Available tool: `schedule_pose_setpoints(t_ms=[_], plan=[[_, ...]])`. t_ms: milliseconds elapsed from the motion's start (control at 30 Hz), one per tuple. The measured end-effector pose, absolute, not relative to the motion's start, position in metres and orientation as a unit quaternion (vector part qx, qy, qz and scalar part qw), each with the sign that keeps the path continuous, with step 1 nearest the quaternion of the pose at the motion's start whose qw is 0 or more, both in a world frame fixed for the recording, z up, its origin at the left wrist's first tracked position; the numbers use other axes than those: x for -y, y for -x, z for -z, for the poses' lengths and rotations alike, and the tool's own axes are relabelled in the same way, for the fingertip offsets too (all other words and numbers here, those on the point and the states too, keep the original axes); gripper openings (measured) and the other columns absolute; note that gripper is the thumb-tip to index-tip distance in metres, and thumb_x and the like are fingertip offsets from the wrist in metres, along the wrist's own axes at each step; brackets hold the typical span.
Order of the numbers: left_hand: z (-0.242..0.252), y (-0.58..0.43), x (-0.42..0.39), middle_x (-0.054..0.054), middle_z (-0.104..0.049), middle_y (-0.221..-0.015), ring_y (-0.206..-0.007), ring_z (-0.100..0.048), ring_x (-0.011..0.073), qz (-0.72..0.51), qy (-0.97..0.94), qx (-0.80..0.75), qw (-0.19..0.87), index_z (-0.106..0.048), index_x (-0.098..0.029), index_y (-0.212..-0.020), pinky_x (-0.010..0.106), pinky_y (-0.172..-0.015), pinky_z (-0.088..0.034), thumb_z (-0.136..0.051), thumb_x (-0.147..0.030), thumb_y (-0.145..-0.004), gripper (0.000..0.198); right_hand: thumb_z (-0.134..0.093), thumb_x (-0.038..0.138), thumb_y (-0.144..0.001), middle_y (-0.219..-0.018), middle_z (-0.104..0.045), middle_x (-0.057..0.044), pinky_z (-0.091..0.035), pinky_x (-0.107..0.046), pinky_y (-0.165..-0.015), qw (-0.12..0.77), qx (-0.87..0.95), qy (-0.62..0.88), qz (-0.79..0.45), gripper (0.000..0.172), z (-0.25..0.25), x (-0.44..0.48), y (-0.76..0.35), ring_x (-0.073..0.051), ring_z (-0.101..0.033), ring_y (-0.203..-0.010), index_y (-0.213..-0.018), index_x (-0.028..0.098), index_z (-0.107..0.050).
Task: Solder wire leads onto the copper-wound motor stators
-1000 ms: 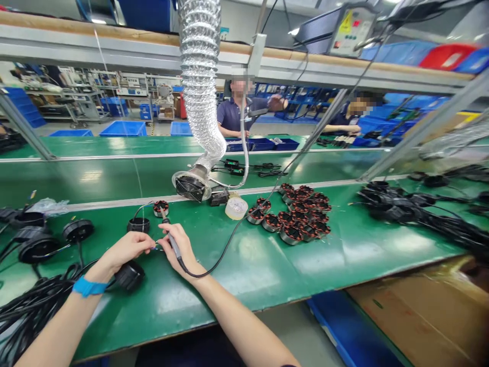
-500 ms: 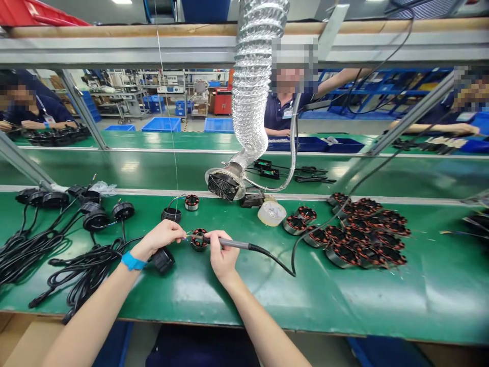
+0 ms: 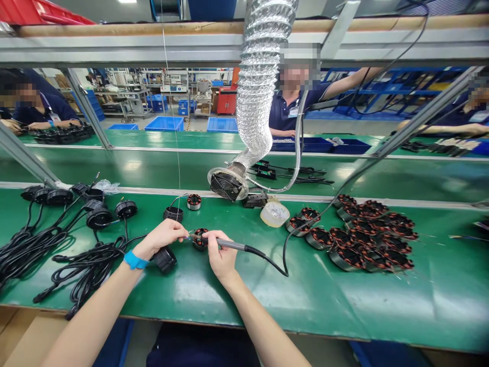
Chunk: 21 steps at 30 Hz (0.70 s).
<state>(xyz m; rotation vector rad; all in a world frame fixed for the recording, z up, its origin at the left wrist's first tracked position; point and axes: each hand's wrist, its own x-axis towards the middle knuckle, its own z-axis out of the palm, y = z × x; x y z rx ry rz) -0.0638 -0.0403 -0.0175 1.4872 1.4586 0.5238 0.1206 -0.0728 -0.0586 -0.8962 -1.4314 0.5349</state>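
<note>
My right hand (image 3: pixel 222 255) is closed around the grey handle of a soldering iron (image 3: pixel 234 245), whose tip points left over a motor stator (image 3: pixel 200 238) with copper windings. My left hand (image 3: pixel 170 233) pinches thin wires (image 3: pixel 188 235) right beside that stator, close to the iron's tip. Under my left wrist lies a black round motor cover (image 3: pixel 165 260) with a cable. Just behind my left hand stands another black cover (image 3: pixel 173 213), next to a second stator (image 3: pixel 194 202). A thin strand of wire hangs from above toward my left hand.
Several stators (image 3: pixel 367 234) are grouped on the right of the green bench (image 3: pixel 305 300). Black covers with coiled cables (image 3: pixel 95 265) lie at left. A fume duct with a fan (image 3: pixel 225 186) hangs at centre, near a translucent round tub (image 3: pixel 274 214). Co-workers sit across the bench.
The whole view has shifted slightly, so the bench items appear a little further right. The soldering iron has moved slightly left relative to the stator; both hands keep their grip.
</note>
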Motion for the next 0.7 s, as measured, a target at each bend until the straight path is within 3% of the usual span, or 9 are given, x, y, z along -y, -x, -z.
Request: schedule_pose_setpoints(t_ms=[367,533,700], plan=[[0.018,0.064,0.039,-0.002,-0.050,-0.052,-0.048,-0.030,0.0090,-0.219,-0.606,-0.593,0.482,-0.060,-0.015,-0.057,0.025,-0.049,-0.019,-0.061,-0.040,-0.067,0.028,-0.047,0.035,-0.092,-0.064,-0.062,-0.002,-0.051,-0.027,-0.055,0.667,0.545,0.424,-0.278,0.029,0.071,0.069,-0.120,-0.018,-0.064,-0.063,-0.080,0.018,-0.067],[0.021,0.066,0.039,-0.001,-0.054,-0.057,-0.050,-0.032,0.0096,-0.218,-0.607,-0.591,0.484,-0.066,-0.013,-0.066,0.025,-0.049,-0.020,-0.060,-0.041,-0.068,0.028,-0.047,0.036,-0.093,-0.065,-0.063,-0.003,-0.051,-0.028,-0.057,0.663,0.549,0.424,-0.282,0.030,0.070,0.069,-0.120,-0.018,-0.064,-0.065,-0.081,0.018,-0.068],[0.019,0.064,0.041,-0.001,-0.053,-0.056,-0.049,-0.031,0.0091,-0.221,-0.601,-0.592,0.489,-0.064,-0.014,-0.062,0.025,-0.048,-0.019,-0.061,-0.040,-0.067,0.027,-0.046,0.036,-0.094,-0.066,-0.062,-0.003,-0.053,-0.029,-0.059,0.655,0.559,0.424,-0.282,0.030,0.068,0.070,-0.121,-0.018,-0.064,-0.065,-0.084,0.018,-0.068]])
